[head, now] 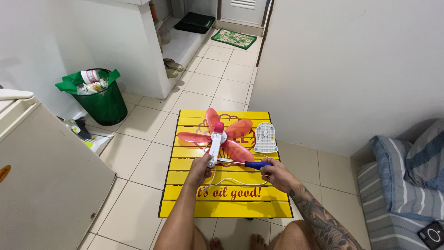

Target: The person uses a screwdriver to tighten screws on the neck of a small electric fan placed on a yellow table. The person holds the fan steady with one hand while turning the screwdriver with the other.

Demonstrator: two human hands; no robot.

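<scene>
A small white fan body with translucent red blades (218,135) lies on a yellow slatted table (226,203). My left hand (200,169) grips the lower end of the white fan body. My right hand (274,174) holds a screwdriver with a blue handle (257,164), its metal shaft pointing left toward the base of the fan body. A white cord (236,183) trails from the fan across the table between my hands. A white grille-like cover (266,137) lies flat on the table to the right of the blades.
A green bin (102,103) full of rubbish stands on the tiled floor at the left. A white appliance (41,176) is at the near left. Striped bedding (402,185) is at the right, sandals (173,67) further back. My bare feet (233,242) are under the table.
</scene>
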